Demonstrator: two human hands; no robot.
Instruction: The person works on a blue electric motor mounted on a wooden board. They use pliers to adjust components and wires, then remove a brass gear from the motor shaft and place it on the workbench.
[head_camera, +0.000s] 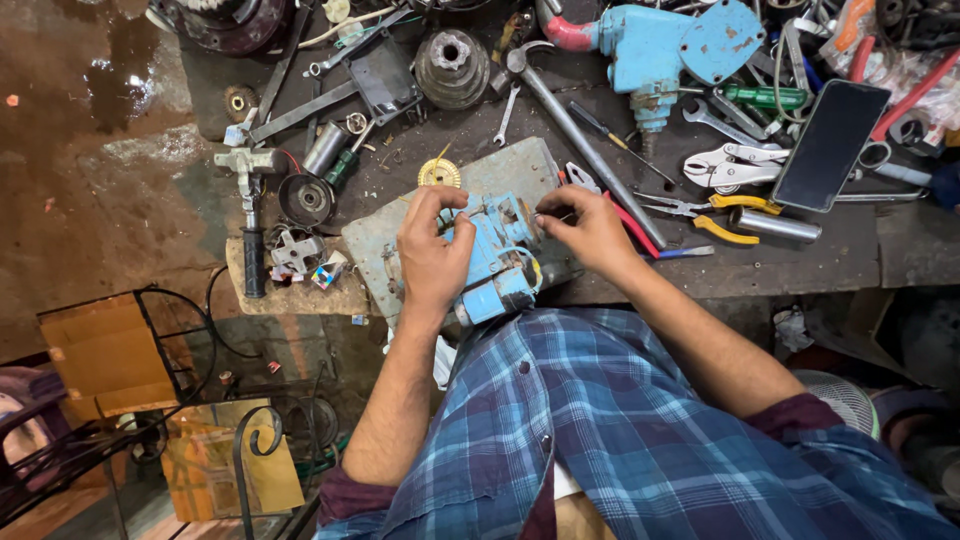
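A small blue motor (497, 262), its paint worn and greasy, lies on a grey metal plate (520, 168) at the near edge of a cluttered workbench (860, 250), between the person's two hands. Its body is boxy, with a paler blue block at the end nearest the person and thin wires looping over its top.

The left hand (432, 250) reaches in from below on a bare forearm, palm down, fingers curled over the motor's left side in a clamping grip, thumb toward the top. The right hand (590, 230) comes in from the right, wrist bent inward, thumb and fingertips pressed together at the motor's upper right corner. It seems to pinch something small and dark there, though the view is too poor to say what. Both sleeves are blue plaid (620, 420), rolled back to a maroon lining.

Just above the left hand's knuckles sits a small brass gear (439, 173). Just beyond the right hand lie a red-handled tool (630, 222) and a long steel hammer (585, 130). Farther right of that hand are yellow-handled pliers (722, 214) and a dark phone (832, 142). Well above both hands rests a larger blue drill body (665, 45). Left of the left hand are a black-gripped tool (253, 262) and a round metal disc (306, 199).
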